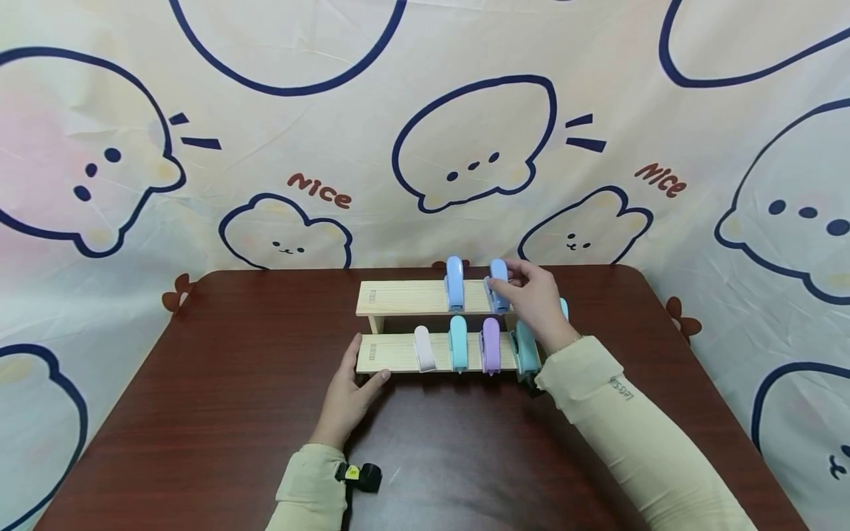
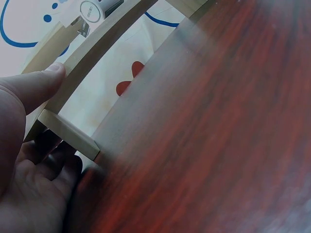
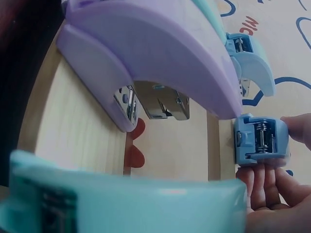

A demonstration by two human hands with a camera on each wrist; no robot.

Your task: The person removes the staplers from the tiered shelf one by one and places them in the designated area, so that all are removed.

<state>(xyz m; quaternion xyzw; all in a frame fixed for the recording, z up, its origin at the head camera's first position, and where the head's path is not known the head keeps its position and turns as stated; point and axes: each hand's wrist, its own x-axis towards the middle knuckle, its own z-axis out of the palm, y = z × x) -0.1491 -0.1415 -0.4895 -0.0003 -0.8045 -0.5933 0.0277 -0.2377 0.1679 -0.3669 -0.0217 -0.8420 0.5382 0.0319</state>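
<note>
My right hand (image 1: 539,301) grips a blue stapler (image 1: 498,286) standing on the upper board of a two-tier wooden rack (image 1: 401,297). The right wrist view shows fingers and thumb on either side of that blue stapler (image 3: 260,140). To its left on the same board stands another blue stapler (image 1: 454,284). Along the lower board are a white stapler (image 1: 424,349), a turquoise stapler (image 1: 458,344), a purple stapler (image 1: 491,345) and a teal stapler (image 1: 525,348). My left hand (image 1: 345,402) holds the lower board's left end, its thumb (image 2: 46,80) against the front edge.
The rack stands on a dark reddish-brown table (image 1: 265,369), close to its back edge. A cloth with cartoon drawings (image 1: 372,147) hangs behind. Part of a light blue object (image 1: 564,307) shows past my right wrist.
</note>
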